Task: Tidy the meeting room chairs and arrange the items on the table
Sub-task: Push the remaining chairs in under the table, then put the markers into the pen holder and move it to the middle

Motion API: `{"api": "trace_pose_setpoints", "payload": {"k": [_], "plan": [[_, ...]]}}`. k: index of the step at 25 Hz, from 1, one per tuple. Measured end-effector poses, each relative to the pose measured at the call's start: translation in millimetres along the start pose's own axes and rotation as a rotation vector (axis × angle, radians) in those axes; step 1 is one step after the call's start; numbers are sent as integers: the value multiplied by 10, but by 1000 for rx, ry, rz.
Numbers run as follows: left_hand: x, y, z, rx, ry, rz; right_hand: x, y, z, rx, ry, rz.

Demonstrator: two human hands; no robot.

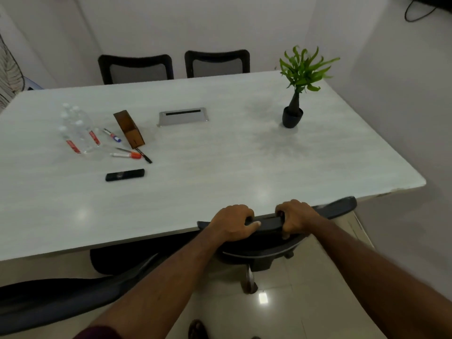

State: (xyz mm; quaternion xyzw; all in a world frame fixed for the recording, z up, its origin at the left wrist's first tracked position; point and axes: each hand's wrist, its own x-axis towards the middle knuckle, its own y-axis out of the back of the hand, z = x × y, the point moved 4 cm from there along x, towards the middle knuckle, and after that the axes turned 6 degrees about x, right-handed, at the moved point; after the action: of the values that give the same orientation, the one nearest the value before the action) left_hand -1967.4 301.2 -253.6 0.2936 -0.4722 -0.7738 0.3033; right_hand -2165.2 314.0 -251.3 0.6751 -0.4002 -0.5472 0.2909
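Note:
Both hands grip the top edge of a black office chair's backrest (337,207) at the near edge of the white table (220,167). My left hand (232,222) and my right hand (294,216) are shut on that backrest, side by side. On the table's left part lie several clear water bottles (78,128), a tipped wooden pen holder (129,129), a blue-capped marker (112,135), a red-capped marker (126,155), a black pen (144,155) and a black remote (125,174). A small potted plant (297,94) stands at the right.
Two black mesh chairs (135,69) (217,63) are tucked in at the far side. Another black chair (49,302) sits at the near left, angled out from the table. A silver cable box (183,116) is set in the table's middle. Walls close in on the right.

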Motion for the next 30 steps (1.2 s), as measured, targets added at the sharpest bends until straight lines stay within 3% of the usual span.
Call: {"api": "trace_pose_setpoints", "payload": {"k": [3,5,7,10,12,18,20,23,30], "plan": [[-159,206,-385,-90,70,64,79,23,-77,352,-28,-114],[-268,394,-681,-143,154,137,168,125,-247,699,-9,-46],[-369,529,-892,-186,229,195,276,243,-480,837,24,80],[-522,670,-1099,-223,334,252,470,369,-881,828,91,270],[-608,750,-1220,-254,400,303,596,443,-1108,851,139,312],[-1048,954,-1545,-314,652,460,999,463,-1796,839,455,158],[-1245,953,-1638,-307,737,494,1165,329,-2026,761,458,105],[-1561,900,-1769,-300,821,537,1272,86,-2376,879,380,44],[-2076,801,-2129,-324,947,586,1318,-290,-3131,737,462,-81]]}}
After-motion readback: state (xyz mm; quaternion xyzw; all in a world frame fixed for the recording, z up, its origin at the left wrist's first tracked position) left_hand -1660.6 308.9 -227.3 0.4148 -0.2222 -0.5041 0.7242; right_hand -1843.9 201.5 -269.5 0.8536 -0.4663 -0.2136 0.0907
